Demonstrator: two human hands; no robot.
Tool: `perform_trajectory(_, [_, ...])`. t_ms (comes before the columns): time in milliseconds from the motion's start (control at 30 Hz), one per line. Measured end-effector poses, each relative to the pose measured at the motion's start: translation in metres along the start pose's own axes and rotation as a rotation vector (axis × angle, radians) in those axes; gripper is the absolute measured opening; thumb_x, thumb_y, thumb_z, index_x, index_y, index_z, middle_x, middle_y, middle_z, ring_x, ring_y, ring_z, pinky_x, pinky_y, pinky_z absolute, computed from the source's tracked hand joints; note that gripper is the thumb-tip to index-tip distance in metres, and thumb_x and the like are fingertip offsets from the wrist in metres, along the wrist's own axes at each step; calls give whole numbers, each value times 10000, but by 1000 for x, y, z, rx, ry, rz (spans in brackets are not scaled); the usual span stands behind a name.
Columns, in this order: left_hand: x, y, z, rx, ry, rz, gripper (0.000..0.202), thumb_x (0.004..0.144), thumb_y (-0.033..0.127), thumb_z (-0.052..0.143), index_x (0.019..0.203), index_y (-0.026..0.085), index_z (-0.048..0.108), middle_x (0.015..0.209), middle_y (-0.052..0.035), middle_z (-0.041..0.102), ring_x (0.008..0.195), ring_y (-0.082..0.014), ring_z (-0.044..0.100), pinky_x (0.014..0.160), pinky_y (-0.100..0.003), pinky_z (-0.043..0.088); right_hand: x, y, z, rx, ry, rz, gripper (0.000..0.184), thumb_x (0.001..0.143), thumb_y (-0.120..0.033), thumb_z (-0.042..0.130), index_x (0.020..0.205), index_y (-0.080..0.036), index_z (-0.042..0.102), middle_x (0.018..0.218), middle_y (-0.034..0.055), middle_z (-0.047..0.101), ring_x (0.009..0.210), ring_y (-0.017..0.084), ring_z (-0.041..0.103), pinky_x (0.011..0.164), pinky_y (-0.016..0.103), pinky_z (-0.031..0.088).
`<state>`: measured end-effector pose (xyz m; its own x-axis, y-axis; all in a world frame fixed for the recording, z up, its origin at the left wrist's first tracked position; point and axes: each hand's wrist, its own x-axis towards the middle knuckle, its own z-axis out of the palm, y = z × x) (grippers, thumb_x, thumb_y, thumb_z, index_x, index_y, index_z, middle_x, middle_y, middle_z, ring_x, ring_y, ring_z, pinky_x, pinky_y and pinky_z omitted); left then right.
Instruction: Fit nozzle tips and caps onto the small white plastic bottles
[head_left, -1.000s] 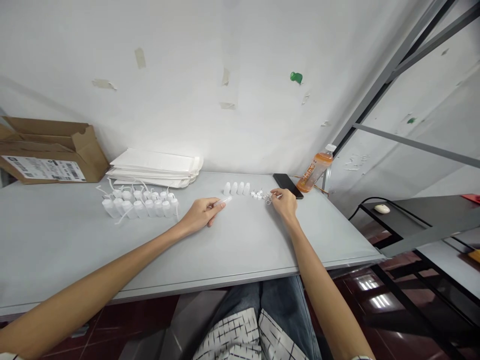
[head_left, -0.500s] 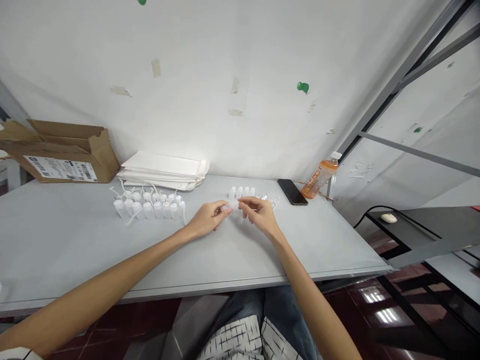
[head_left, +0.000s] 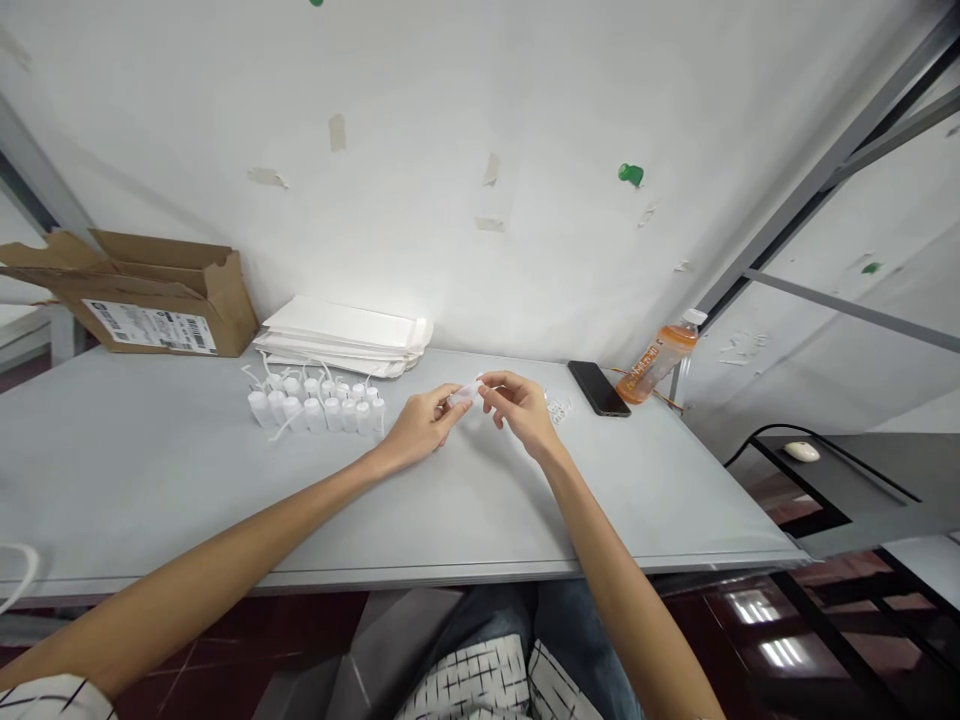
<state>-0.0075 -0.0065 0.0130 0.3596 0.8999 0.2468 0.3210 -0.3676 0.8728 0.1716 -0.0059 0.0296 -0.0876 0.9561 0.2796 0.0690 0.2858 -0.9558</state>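
Observation:
A small translucent white bottle (head_left: 463, 394) is held above the table, lying roughly sideways between my two hands. My left hand (head_left: 421, 424) is closed round its body with thumb and fingers. At the bottle's right end, my right hand (head_left: 523, 408) has thumb and index finger pinched together; any small part between them is too tiny to make out. To the left, several similar white bottles (head_left: 331, 412) stand upright in rows, with thin white tubes sticking out of some. Small white pieces (head_left: 556, 410) lie scattered just beyond my right hand.
Behind the bottles lies a stack of white paper envelopes (head_left: 345, 330), beside an open cardboard box (head_left: 157, 300). A black phone (head_left: 598, 388) and a tilted orange drink bottle (head_left: 660, 360) are at the right. The grey table (head_left: 480, 500) meets a white wall. A white strap-like loop shows far left.
The view has swung slightly left, so everything sits further right. My hands keep their grip on the bottle, and my right hand now hides the short row of white pieces behind it.

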Motion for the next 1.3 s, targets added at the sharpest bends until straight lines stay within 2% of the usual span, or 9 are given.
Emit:
perform_trajectory(133, [2,0,-3,86,85,29,420,918,524,497,1098,182,660,562,57,498,444,-118,475,509,-253,356,14,-10,-1,-78,4,-48,319,716,-477,748,824,-180,706,710,17,638,569,107,513,432,219,381])
perform_trajectory(233, [4,5,-15,291,340,151,373,898,459,534,1097,178,676,571,49,501,493,-113,460,554,-244,356,30,-13,-3,-181,115,-135,274,758,-443,691,835,-180,695,784,34,675,643,134,567,483,237,410])
perform_trajectory(333, [5,14,-35,422,634,266,298,917,385,491,989,177,691,521,52,431,490,-105,398,570,-234,337,45,-7,-3,-454,262,-266,191,794,-369,638,837,-191,693,926,68,702,871,210,622,594,280,465])
perform_trajectory(400, [8,18,-48,443,781,309,282,929,358,468,911,176,682,508,53,397,476,-101,365,552,-238,309,52,2,-1,-667,273,-326,133,799,-313,631,824,-202,699,976,80,699,985,250,601,687,326,491])
perform_trajectory(467, [11,19,-59,445,861,336,266,930,337,469,870,175,671,504,54,374,470,-99,351,541,-245,288,56,13,2,-819,207,-354,92,802,-267,636,816,-210,707,1000,89,693,1050,275,572,775,371,496])
perform_trajectory(567, [17,15,-68,447,898,338,238,921,310,480,845,176,663,502,58,355,469,-99,342,531,-249,275,57,28,3,-941,100,-399,83,811,-220,638,827,-208,718,1061,102,676,1107,285,538,891,413,474])
perform_trajectory(700, [21,8,-73,445,908,328,220,912,287,486,834,176,659,504,60,356,470,-98,341,530,-247,274,58,40,1,-1026,55,-420,91,817,-206,641,837,-205,730,1105,120,655,1133,302,525,980,465,428])
perform_trajectory(833, [22,6,-73,431,889,325,204,906,277,496,826,178,657,501,63,353,467,-97,339,527,-244,271,60,46,-2,-1049,46,-413,100,812,-208,645,852,-213,737,1103,129,656,1130,317,534,986,502,421])
perform_trajectory(1300, [22,3,-76,448,887,333,204,900,262,494,828,171,662,515,58,379,478,-93,362,535,-237,288,59,44,-2,-1095,18,-398,126,832,-194,621,885,-197,735,1094,129,662,1139,304,535,1012,471,402])
